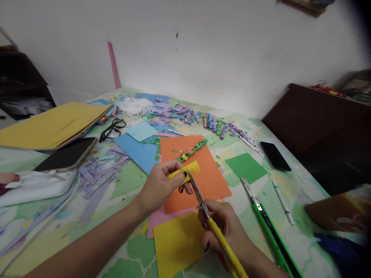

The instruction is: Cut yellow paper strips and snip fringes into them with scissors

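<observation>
My left hand (165, 184) pinches a narrow yellow paper strip (189, 170) whose right end is fringed with small cuts. My right hand (224, 227) grips yellow-handled scissors (203, 200); their blades point up-left and meet the lower edge of the strip. Both hands hover over an orange sheet (199, 181), which lies on a pink sheet (162, 220) and beside a yellow sheet (176, 243). Small green and yellow paper pieces (191, 150) lie in a row on the orange sheet.
A green utility knife (269, 227) and a white pen (282, 200) lie to the right, with a green paper square (246, 166) and a dark phone (274, 155). Left are blue paper (139, 152), glasses (112, 129), another phone (68, 154), stacked coloured sheets (52, 123) and purple scraps (95, 173).
</observation>
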Demonstrator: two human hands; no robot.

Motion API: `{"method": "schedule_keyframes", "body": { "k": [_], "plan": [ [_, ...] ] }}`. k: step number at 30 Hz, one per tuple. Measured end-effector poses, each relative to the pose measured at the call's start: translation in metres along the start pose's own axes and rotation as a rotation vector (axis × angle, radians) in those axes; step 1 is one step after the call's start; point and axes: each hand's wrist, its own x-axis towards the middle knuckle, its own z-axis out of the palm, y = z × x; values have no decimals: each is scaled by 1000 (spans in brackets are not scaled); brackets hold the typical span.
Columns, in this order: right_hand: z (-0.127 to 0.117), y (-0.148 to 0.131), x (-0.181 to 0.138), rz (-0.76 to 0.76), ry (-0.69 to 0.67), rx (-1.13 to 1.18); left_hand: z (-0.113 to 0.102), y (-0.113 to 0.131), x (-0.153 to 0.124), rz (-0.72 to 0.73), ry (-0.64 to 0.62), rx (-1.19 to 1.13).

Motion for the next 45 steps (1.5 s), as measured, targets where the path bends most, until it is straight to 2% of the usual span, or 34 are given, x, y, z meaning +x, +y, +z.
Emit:
{"method": "schedule_keyframes", "body": {
  "k": [25,32,45],
  "plan": [
    [-1,3,0,-24,9,-19,-1,-1,-1,8,0,-16],
    [-3,3,-1,-106,-18,-14,0,1,0,11,-1,-18],
    [-3,5,-1,-81,-27,6,0,0,-1,-3,1,-14]
  ]
}}
